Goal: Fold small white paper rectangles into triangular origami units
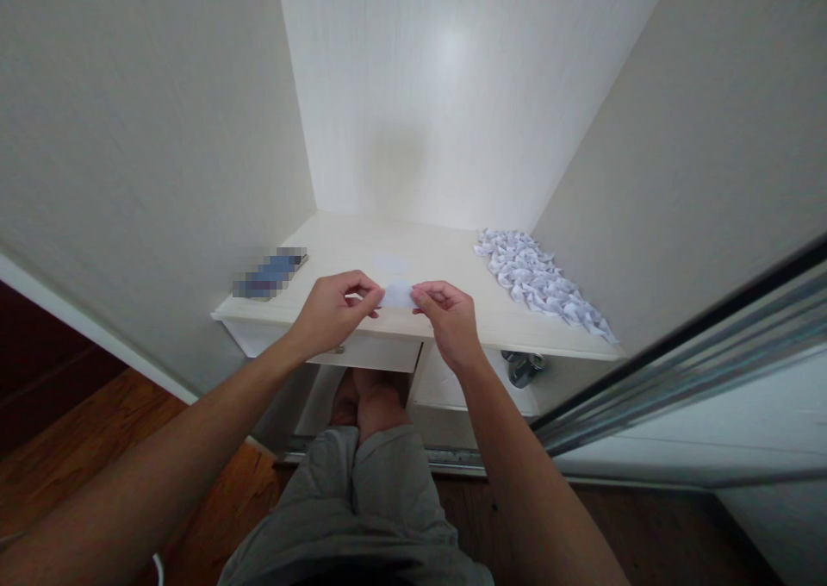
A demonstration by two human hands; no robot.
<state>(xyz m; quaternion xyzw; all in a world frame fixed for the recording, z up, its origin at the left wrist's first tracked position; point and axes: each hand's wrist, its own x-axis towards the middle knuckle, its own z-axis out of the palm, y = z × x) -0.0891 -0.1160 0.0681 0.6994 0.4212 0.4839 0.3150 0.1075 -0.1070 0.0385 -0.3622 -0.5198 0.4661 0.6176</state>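
Observation:
A small white piece of paper [398, 295] is stretched between my two hands, just above the front of a white desktop [349, 240]. My left hand [341, 308] pinches its left edge between thumb and fingers. On the opposite edge, my right hand [448, 317] has the same kind of pinch. Behind the held piece, another pale sheet [391, 263] lies flat on the desktop. Many folded white paper pieces [536, 276] are heaped in a long band along the right side.
A phone-like dark object [271, 274], partly pixelated, lies at the desktop's left. Below are a drawer front [368, 352] and an open shelf [445, 388] holding a dark metallic object [526, 369]. Grey panels [161, 138] enclose both sides. A sliding-door rail [678, 353] runs at right.

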